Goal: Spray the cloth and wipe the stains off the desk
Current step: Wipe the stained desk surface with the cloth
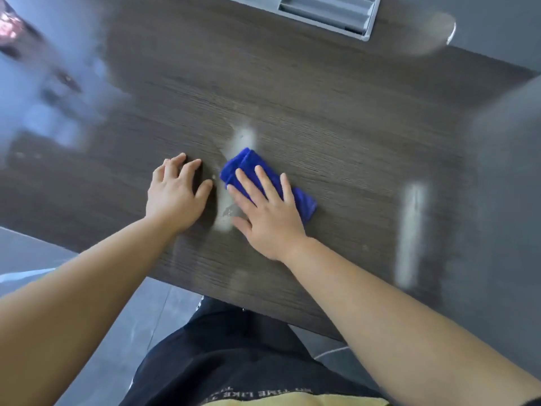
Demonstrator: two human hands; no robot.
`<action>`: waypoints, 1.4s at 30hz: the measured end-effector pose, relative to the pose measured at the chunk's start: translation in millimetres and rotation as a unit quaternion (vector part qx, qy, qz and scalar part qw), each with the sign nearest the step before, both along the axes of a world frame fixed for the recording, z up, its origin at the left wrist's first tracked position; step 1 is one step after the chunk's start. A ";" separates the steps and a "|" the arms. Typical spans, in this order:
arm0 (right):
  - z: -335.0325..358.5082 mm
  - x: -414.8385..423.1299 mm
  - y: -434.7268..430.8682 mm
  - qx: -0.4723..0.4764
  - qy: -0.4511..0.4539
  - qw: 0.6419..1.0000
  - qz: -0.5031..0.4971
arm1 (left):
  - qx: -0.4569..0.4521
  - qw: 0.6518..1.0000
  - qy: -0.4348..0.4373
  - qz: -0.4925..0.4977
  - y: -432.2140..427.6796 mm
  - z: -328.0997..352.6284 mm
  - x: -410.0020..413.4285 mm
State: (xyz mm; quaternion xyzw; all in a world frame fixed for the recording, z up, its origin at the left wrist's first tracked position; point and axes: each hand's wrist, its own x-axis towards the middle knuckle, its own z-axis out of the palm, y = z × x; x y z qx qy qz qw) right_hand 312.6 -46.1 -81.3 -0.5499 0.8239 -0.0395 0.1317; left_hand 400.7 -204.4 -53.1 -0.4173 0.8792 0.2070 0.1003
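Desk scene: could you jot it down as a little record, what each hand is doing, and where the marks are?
Left hand: flat on the desk, holding nothing
Right hand: pressing the blue cloth down, fingers spread
Pale smear: between the hands, running under the cloth's edge
Second streak: right of the cloth, apart from it
Grey tray: far edge of desk
Spray bottle: not in view

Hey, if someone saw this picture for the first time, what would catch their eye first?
The bright blue cloth at the middle of the dark wood desk stands out most, with the right hand pressed flat on it. Beside it runs a pale whitish stain, between the cloth and the left hand, which rests flat on the desk. Another long pale streak lies farther right.
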 end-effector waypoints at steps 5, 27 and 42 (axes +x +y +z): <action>-8.1 -36.4 76.6 -0.028 0.045 0.995 0.086 | 0.037 0.996 -0.056 -0.053 -12.8 10.8 0.9; 2.5 31.8 -139.7 0.057 -0.002 0.955 -0.292 | 0.039 0.996 0.048 -0.068 -73.9 5.0 133.6; -3.7 115.5 -117.7 0.049 0.029 0.950 -0.308 | 0.036 0.993 0.058 -0.098 -89.4 5.2 172.6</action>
